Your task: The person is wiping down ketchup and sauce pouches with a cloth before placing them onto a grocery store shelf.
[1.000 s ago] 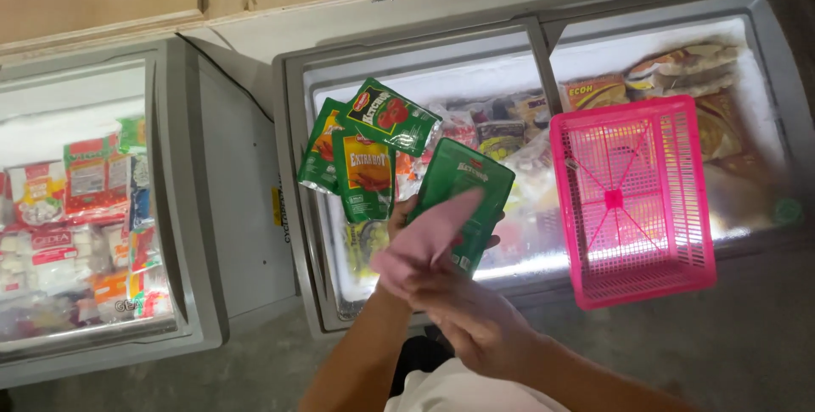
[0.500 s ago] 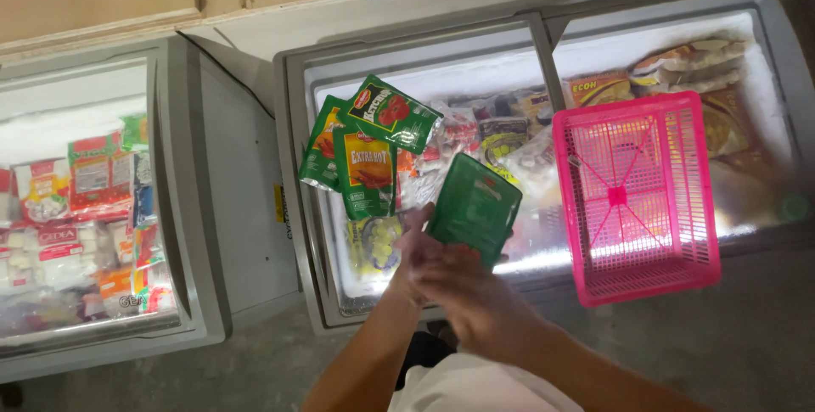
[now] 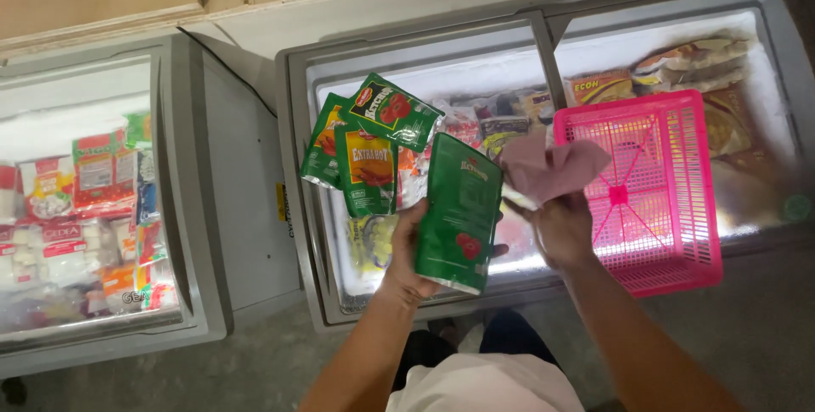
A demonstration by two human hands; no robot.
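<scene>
A single head-worn camera is looking almost straight down from standing height, close above the person's forearms, taking in two glass-topped chest freezers [image 3: 543, 47] and the concrete floor [image 3: 747, 327]

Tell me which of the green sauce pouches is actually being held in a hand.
The big green pouch in the left hand, showing its plain back. The other three pouches lie fanned on the freezer lid, untouched.
</scene>
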